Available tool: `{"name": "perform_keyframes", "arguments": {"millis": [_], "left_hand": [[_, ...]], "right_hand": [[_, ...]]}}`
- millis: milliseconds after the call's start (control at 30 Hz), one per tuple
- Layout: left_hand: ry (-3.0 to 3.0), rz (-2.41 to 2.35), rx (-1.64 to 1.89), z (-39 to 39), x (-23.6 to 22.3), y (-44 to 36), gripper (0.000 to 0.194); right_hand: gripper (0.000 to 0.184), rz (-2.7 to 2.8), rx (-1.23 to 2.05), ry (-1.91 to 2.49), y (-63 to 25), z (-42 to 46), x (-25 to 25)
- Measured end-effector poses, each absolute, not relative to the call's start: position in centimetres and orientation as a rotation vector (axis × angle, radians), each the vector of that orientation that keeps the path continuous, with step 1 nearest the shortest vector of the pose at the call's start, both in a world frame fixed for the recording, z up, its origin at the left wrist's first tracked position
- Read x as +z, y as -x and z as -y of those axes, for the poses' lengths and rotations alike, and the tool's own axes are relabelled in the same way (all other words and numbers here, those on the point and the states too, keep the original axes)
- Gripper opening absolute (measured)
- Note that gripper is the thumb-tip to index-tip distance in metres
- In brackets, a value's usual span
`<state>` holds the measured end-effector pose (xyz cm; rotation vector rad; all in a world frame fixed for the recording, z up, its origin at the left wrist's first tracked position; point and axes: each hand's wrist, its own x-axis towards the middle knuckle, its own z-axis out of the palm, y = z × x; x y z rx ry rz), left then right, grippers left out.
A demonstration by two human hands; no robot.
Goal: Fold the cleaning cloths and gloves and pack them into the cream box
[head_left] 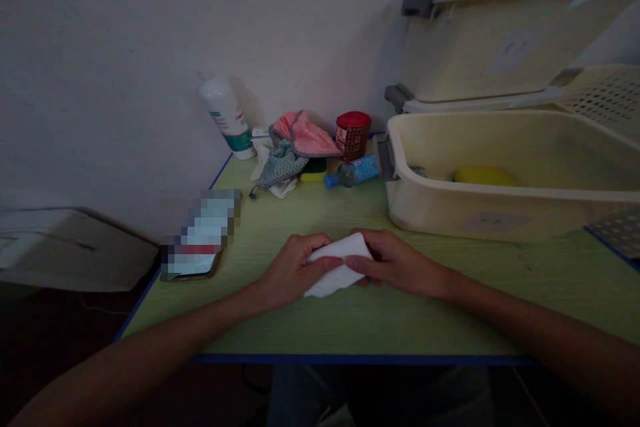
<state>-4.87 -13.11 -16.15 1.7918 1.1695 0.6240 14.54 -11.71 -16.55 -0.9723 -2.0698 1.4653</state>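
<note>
A folded white tissue [333,280] is held between both hands above the front middle of the green table [240,333]. My left hand [293,271] grips its left side, thumb on top and fingers behind it. From the right, my right hand [395,263] pinches the same tissue with the thumb laid across its upper face. The two thumb tips nearly meet at the tissue's middle. Some fingers of each hand are hidden under or behind it.
Behind are a white bottle [230,117], pink cloth [305,133], grey-green cloth [284,161], sponge [313,173], red roll [353,133] and small blue-capped bottle [353,171]. A phone [205,233] lies left. An open cream bin [450,207] holding something yellow stands right.
</note>
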Motion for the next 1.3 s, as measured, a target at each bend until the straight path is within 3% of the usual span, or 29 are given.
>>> {"name": "perform_keyframes", "arguments": {"millis": [133,300,633,1300], "left_hand": [[-1.702,-1.130,0.585,12.9,-16.1,4.8,0.026],[-1.588,-1.110,0.549,12.4,-16.0,4.8,0.037],[-1.372,-1.142,0.536,11.6,-15.8,5.3,0.024],[-1.233,-1.058,0.551,11.4,-16.0,5.6,0.027]], "right_hand": [[0.029,2.034,1.446,0.990,-14.6,11.9,-16.4],[0.033,1.859,1.542,0.984,-14.7,11.9,-16.3],[0.037,1.817,1.524,0.967,-14.7,11.6,-16.3],[0.033,1.820,1.553,0.976,-14.9,11.6,-16.2]]}}
